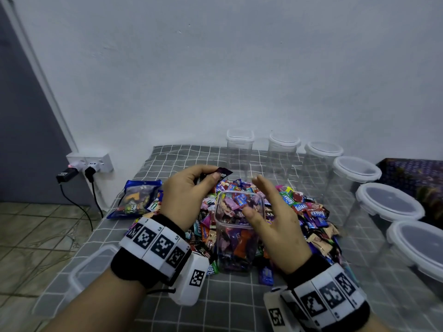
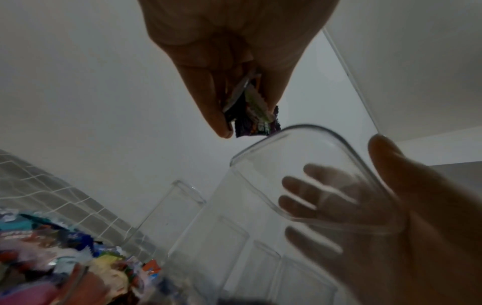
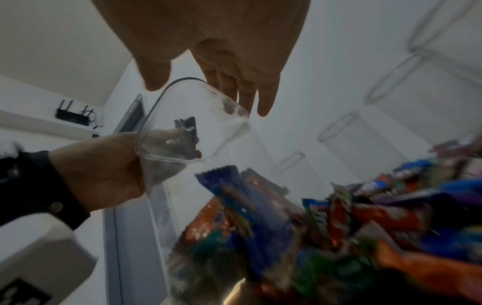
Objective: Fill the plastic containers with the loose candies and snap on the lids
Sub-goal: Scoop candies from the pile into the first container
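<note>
A clear square container (image 1: 239,236) stands in the middle of the grey checked cloth, filled most of the way with wrapped candies. My left hand (image 1: 213,173) hovers just left of its rim and pinches a few dark-wrapped candies (image 2: 250,115) between thumb and fingers. My right hand (image 1: 251,196) is at the rim's right side with straight, spread fingers and holds nothing; whether it touches the container is unclear. In the right wrist view my right hand's fingers (image 3: 245,90) lie behind the container's rim (image 3: 193,121). A pile of loose candies (image 1: 309,212) surrounds the container.
Several clear lidded containers (image 1: 357,171) line the back and right side of the cloth. A blue candy bag (image 1: 139,197) lies at the left. A translucent lid or box (image 1: 93,267) sits near the front left edge. A wall socket (image 1: 91,164) with plugs lies beyond that edge.
</note>
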A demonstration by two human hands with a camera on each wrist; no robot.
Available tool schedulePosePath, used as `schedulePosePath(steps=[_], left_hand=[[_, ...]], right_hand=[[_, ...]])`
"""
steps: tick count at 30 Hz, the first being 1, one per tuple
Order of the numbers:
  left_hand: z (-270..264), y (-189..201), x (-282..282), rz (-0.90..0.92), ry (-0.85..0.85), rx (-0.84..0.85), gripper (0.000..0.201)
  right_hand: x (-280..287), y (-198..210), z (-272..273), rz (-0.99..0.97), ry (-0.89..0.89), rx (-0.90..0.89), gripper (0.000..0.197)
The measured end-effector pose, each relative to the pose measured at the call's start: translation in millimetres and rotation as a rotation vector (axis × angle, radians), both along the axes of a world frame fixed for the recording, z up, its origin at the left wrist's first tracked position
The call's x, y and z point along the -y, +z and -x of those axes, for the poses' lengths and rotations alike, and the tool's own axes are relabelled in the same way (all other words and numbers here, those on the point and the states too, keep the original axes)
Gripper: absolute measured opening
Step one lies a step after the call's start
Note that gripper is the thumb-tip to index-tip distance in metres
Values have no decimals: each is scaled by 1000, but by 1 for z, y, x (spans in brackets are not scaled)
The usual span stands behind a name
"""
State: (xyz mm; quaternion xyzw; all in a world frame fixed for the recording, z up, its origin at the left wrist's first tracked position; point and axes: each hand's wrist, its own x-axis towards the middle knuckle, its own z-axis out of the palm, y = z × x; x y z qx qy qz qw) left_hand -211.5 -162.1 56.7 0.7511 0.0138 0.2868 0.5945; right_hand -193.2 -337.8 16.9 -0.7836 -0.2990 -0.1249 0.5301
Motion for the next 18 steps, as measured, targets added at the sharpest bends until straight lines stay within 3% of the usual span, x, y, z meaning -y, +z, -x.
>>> schedulePosePath(steps=[3,6,11,15,18], left_hand=[[-1,7,7,1,-49,22,21],[-3,11,16,-32,-98,36,21],[-5,6,31,-63,-153,7,24],[-4,-2,34,-184,-126,15,27],[-2,-3,35,-263,-103,55,18]], right_hand=[[7,-10,-1,-57,61,-218,117],[8,-15,-3,-90,153,-370,126],[8,-19,-5,-115,160,-443,112],[8,-20,-4,-141,162,-438,84],[7,-19,-3,-142,156,-432,79]])
